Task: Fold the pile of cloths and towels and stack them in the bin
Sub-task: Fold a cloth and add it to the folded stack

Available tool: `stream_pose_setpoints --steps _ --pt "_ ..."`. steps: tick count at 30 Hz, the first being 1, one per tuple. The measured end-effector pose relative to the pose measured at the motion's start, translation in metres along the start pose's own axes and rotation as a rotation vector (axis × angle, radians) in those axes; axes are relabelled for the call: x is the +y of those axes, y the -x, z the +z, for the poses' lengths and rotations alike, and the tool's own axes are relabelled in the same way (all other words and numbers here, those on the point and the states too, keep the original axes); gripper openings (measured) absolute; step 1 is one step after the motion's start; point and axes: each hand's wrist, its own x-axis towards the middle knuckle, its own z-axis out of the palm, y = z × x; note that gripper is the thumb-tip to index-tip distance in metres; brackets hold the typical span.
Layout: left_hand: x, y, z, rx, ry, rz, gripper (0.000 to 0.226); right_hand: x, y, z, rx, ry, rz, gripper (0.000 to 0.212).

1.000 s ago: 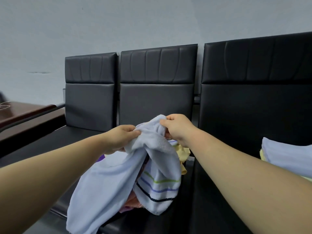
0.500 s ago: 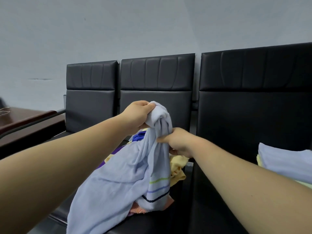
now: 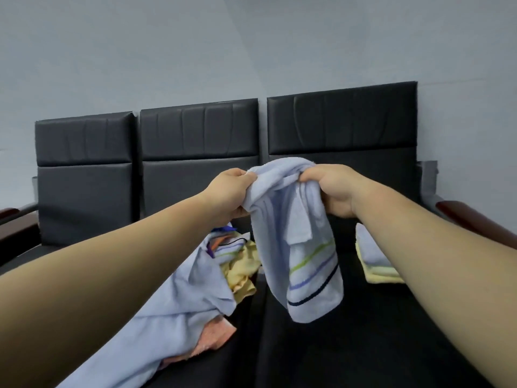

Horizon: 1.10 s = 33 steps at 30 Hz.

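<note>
While the loose pile (image 3: 195,289) lies low at left, the left hand (image 3: 232,193) pinches one top end of the towel (image 3: 302,247), which hangs bunched btwn both hands, long axis vertical, clear of the seat (image 3: 307,348); the right hand (image 3: 334,191) pinches the other end, approx level w/ the left, above the folded stack (image 3: 373,256).
</note>
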Motion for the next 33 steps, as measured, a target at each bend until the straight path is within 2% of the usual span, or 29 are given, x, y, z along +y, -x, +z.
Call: stream_pose_setpoints --steps 5,8,11,14,18,22,23,25,27,30,33 --pt "-0.008 0.009 0.057 -0.096 0.002 -0.022 0.014 0.015 0.021 -0.052 0.127 0.127 0.024 0.013" --pt "-0.034 0.012 0.082 -0.088 -0.159 -0.095 0.012 0.05 0.033 -0.079 0.146 0.181 0.069 0.009" --pt "-0.073 0.013 0.101 -0.128 -0.435 -0.11 0.022 0.104 0.043 -0.098 0.13 0.318 0.201 0.036" --pt "-0.108 0.025 0.121 -0.227 -0.609 -0.046 0.02 0.16 0.061 -0.11 0.06 0.629 0.3 0.031" --pt "-0.15 0.046 0.147 -0.559 -0.82 0.037 0.019 0.208 0.087 -0.117 -0.086 0.91 0.4 0.037" --pt "-0.19 0.057 0.167 -0.661 -0.861 0.1 0.03 0.226 0.093 -0.126 -0.204 1.105 0.39 0.052" --pt "-0.198 0.059 0.171 -0.676 -0.867 0.12 0.032 0.229 0.093 -0.127 -0.213 1.142 0.363 0.051" --pt "-0.212 0.061 0.177 -0.703 -0.839 0.152 0.034 0.234 0.091 -0.129 -0.206 1.215 0.299 0.036" --pt "-0.224 0.065 0.18 -0.708 -0.819 0.222 0.039 0.238 0.087 -0.129 -0.18 1.23 0.249 0.015" --pt "-0.233 0.065 0.186 -0.691 -0.916 0.296 0.048 0.238 0.083 -0.135 -0.163 1.116 0.236 0.01" --pt "-0.226 0.059 0.189 -0.637 -0.624 0.178 0.027 0.226 0.082 -0.138 -0.092 0.873 0.202 0.008"
